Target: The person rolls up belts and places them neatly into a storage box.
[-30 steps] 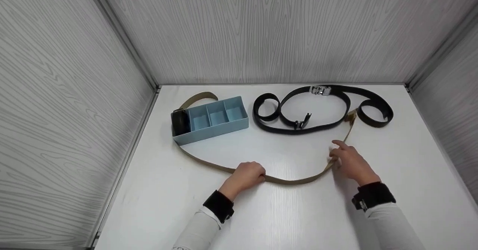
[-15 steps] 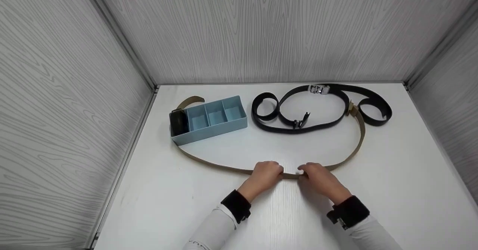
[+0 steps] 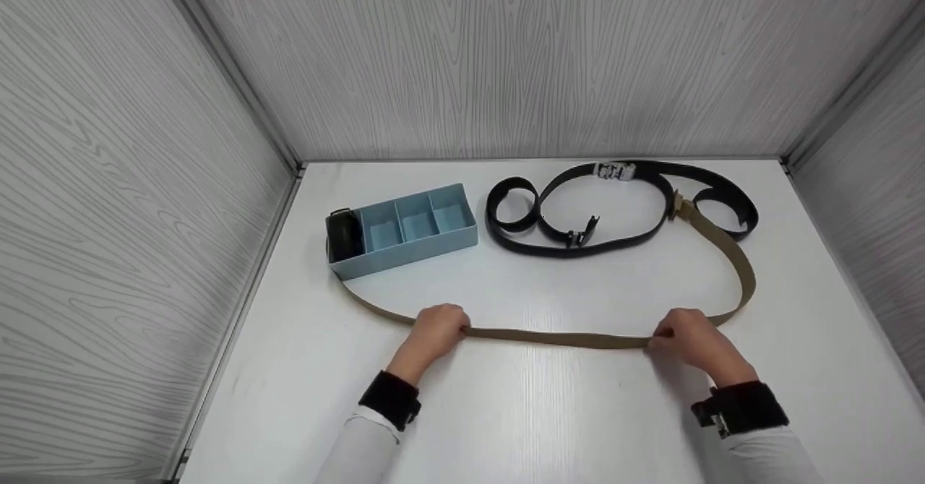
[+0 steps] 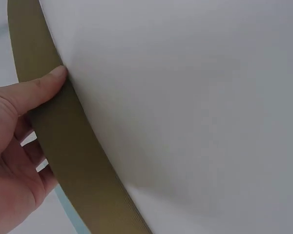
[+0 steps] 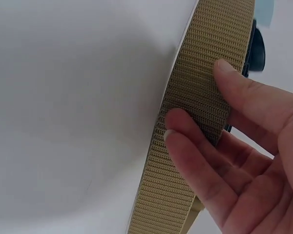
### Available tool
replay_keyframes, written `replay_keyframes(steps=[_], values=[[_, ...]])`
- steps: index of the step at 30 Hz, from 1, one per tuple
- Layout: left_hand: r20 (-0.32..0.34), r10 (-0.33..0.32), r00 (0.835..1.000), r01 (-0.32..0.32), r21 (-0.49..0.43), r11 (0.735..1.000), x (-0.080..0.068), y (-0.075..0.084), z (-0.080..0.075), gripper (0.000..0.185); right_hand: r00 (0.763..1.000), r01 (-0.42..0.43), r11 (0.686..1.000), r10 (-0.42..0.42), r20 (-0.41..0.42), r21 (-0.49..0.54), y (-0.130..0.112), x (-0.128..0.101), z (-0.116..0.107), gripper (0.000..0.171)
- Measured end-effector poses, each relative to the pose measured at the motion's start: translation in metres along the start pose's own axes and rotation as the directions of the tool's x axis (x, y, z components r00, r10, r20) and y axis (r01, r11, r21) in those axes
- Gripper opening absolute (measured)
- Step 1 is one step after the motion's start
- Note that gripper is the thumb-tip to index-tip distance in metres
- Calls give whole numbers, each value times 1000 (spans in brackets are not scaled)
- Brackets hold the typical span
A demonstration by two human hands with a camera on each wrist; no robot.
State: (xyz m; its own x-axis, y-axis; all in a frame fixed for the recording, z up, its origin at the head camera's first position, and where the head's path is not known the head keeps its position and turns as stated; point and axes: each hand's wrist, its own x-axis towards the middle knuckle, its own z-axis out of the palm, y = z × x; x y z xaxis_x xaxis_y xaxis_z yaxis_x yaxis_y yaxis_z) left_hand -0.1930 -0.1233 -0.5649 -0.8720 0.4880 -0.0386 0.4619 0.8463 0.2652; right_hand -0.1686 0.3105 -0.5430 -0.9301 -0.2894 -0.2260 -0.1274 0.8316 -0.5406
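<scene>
A tan webbing belt [image 3: 564, 338] runs across the front of the white table between both hands. My left hand [image 3: 436, 327] pinches it near the box, thumb [image 4: 49, 85] over its face in the left wrist view. To the right, my right hand [image 3: 690, 334] grips the same belt. Its fingertips [image 5: 178, 124] lie against the ribbed weave in the right wrist view. Beyond that hand the belt bends round and back to its gold-coloured buckle [image 3: 679, 206], beside the black belts. The other end goes behind the blue box, hidden.
A light-blue box [image 3: 405, 253] with several compartments stands at left. Its leftmost compartment holds a rolled black belt [image 3: 345, 235]. Looped and coiled black belts [image 3: 564, 251] with silver buckles [image 3: 614, 171] lie at the back right. Grey wood-grain walls [image 3: 506, 58] enclose the table.
My right hand has come from the buckle side to the left hand, then moved right along the belt. The left hand moved right, then back left. The tan tail behind the box has gone from view.
</scene>
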Motion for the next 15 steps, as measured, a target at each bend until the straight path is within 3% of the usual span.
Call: replay_keyframes(steps=[4,7,9,13,15], values=[[-40,-154,987,153,-27,988,-23,-48,-17,12,999,-35,999,35,-16,16,14,-1,-8,5],[-49,-263,963,263,-18,965,-40,-81,-28,12,998,-56,998,56,-26,22,20,1,-11,6],[-36,-342,939,342,-1,940,-50,-97,-34,11,997,-64,998,64,-33,18,23,3,-12,7],[18,-471,882,471,25,882,-67,-113,-46,8,995,-79,997,80,-53,20,25,9,-11,10],[33,-501,865,501,20,865,-72,-111,-51,9,994,-81,997,82,-73,16,26,12,-10,12]])
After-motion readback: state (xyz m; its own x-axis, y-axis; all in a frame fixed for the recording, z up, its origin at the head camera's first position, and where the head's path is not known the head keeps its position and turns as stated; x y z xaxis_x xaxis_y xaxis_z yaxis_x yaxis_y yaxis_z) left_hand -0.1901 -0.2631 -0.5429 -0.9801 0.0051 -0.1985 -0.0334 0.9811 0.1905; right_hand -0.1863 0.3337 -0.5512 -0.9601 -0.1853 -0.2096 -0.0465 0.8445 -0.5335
